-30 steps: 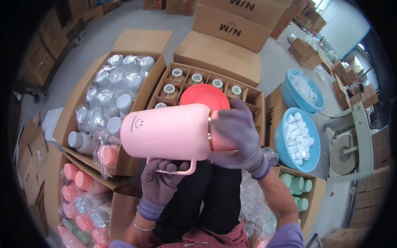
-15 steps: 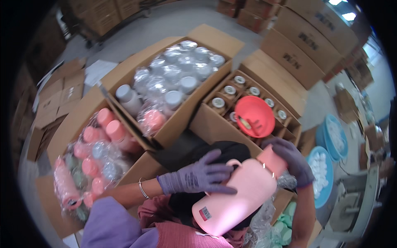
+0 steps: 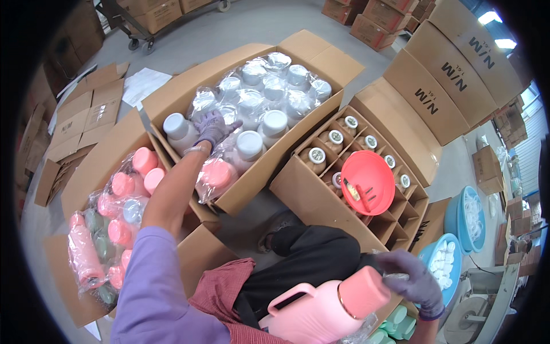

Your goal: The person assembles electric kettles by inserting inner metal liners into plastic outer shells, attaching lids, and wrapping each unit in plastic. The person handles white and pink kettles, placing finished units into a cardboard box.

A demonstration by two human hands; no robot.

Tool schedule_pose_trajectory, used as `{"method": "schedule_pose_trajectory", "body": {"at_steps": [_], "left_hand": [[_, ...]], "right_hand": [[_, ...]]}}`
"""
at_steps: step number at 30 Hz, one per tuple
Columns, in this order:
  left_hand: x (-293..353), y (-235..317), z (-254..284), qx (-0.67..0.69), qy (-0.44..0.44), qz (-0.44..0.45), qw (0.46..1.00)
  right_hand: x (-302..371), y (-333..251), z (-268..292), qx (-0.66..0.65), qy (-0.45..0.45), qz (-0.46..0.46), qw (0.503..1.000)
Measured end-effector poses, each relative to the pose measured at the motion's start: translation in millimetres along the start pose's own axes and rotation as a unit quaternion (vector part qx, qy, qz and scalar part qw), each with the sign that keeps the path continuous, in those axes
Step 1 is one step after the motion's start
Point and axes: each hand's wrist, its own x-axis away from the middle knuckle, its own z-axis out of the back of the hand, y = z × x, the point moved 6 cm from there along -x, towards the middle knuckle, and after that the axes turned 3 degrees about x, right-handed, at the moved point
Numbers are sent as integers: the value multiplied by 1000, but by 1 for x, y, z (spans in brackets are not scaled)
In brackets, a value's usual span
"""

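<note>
A pink vacuum jug (image 3: 303,314) with a side handle, a darker pink cap (image 3: 364,292) and a gold-coloured ring lies tilted across my lap. My right hand (image 3: 417,283), in a purple-grey glove, is beside the cap; its fingers are blurred, with a greyish clear bit by them that I cannot make out. My gloved left hand (image 3: 211,127) reaches into the carton (image 3: 243,189) of grey-capped bottles, its fingers spread over plastic-wrapped ones. Close by are a bare grey-capped bottle (image 3: 179,131) and a wrapped pink-capped one (image 3: 217,173).
At left, an open carton (image 3: 94,166) holds pink and green wrapped bottles. A red bowl (image 3: 372,182) with small tools sits on a divided carton (image 3: 321,198) of silver-topped flasks. Blue basins (image 3: 455,255) with white parts stand right; mint-green pieces (image 3: 399,324) lie near my right forearm.
My left hand has left the jug's body and moved up into the carton of grey-capped bottles. My right hand has come off the cap; the jug has shifted lower and turned, its handle showing more.
</note>
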Motion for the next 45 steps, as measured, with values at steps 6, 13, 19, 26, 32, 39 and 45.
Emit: {"method": "schedule_pose_trajectory", "body": {"at_steps": [6,13,19,26,32,39,45], "left_hand": [[-74,13,24,80,3,-214,974],[145,211,192,645,-331,-566,392],[172,262,198,639,-344,-545,420],[210,206,69,312,-239,-634,666],[277,296,4,604,-366,-357,611],[315,324,2,654,-409,-288,568],[366,308,-13,148,-385,-601,685]], "right_hand": [[-28,33,3,-45,-23,1,999],[-129,-57,0,-176,177,192,949],[-155,-47,70,-416,175,173,875],[-107,53,174,-617,135,280,723],[-45,58,93,-348,383,291,804],[-43,197,24,132,463,-39,876],[-34,210,42,-408,485,1,774]]}}
